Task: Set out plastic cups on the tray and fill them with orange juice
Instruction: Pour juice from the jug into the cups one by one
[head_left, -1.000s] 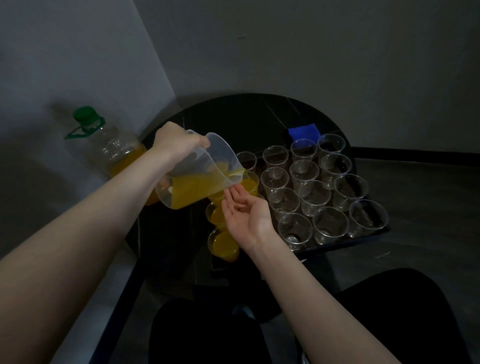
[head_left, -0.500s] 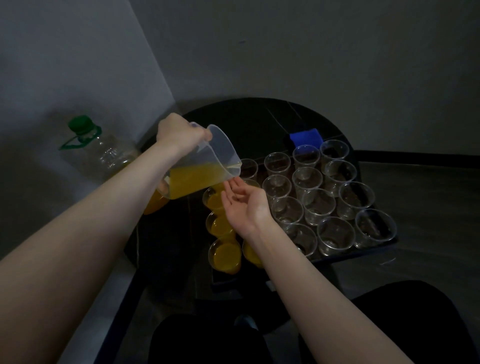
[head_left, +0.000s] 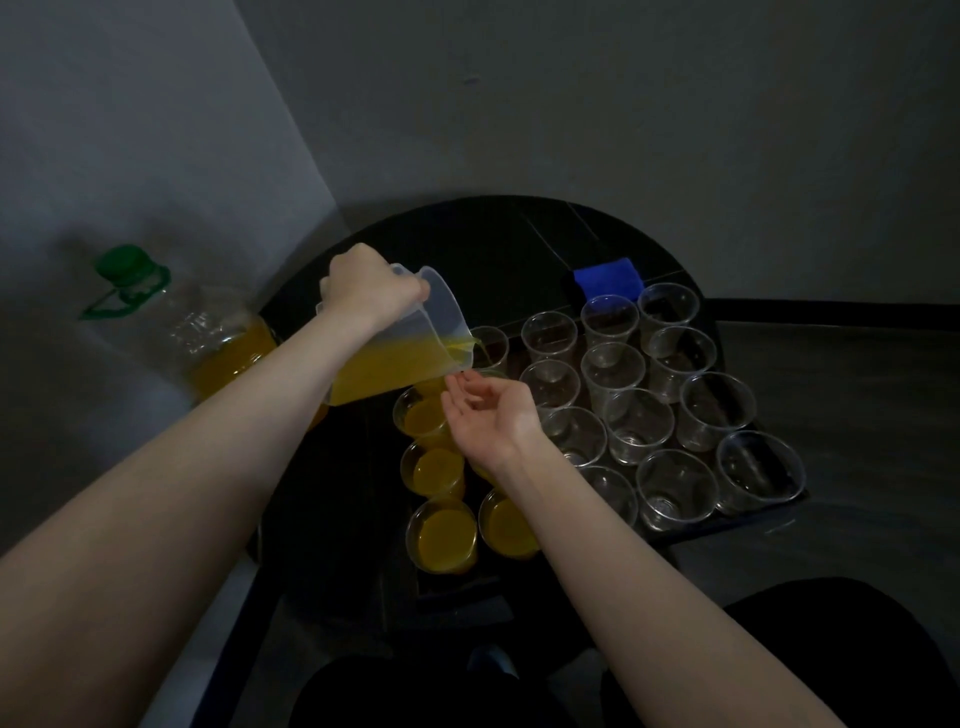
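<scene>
Left hand (head_left: 371, 291) tips jug (head_left: 400, 358) just above right hand (head_left: 488, 415).

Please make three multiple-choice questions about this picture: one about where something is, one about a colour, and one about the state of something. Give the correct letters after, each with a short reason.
1. Where does the blue cloth lie?
A. On the table behind the far row of cups
B. Inside the jug
C. Under the big bottle

2. What colour is the cap of the big bottle?
A. Red
B. Green
C. White

3. In what state is the jug in the left hand?
A. Upright and empty
C. Lying on the table
B. Tilted, with juice at its spout

Answers:
1 A: the cloth shows just beyond the farthest clear cups on the tray.
2 B: the cap and its carry ring are green.
3 B: the left hand grips the handle, and the jug leans toward the cups while the right hand hovers open near the spout.
</scene>
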